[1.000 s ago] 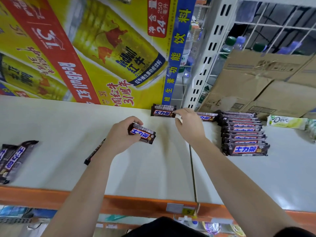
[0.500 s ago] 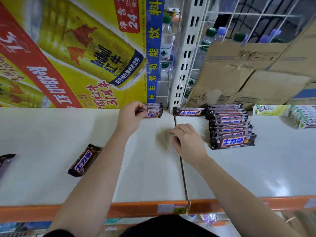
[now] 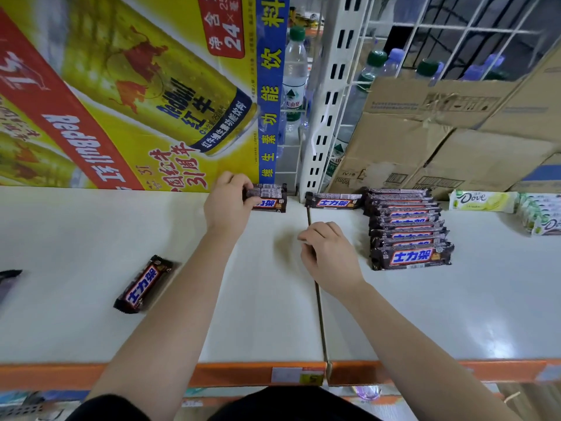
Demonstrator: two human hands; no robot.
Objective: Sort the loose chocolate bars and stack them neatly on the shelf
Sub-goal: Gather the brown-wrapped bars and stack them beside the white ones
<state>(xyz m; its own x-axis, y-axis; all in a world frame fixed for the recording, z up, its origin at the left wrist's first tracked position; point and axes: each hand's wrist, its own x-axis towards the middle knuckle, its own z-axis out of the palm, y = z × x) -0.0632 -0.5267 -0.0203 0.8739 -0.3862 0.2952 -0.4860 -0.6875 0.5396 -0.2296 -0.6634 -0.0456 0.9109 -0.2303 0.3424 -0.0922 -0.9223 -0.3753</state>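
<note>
Since a second ago the left hand (image 3: 230, 202) has carried its bar back to the small stack (image 3: 268, 197) at 12 o'clock and pinches its end; the right hand (image 3: 328, 253) has withdrawn, loosely curled, holding nothing. One loose bar (image 3: 144, 284) lies at 8 o'clock. Bars likely light, stiff, slick-wrapped: grip the long sides.

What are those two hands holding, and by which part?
The left hand grips one end of a small stack of brown-wrapped chocolate bars; the right hand holds nothing.
</note>
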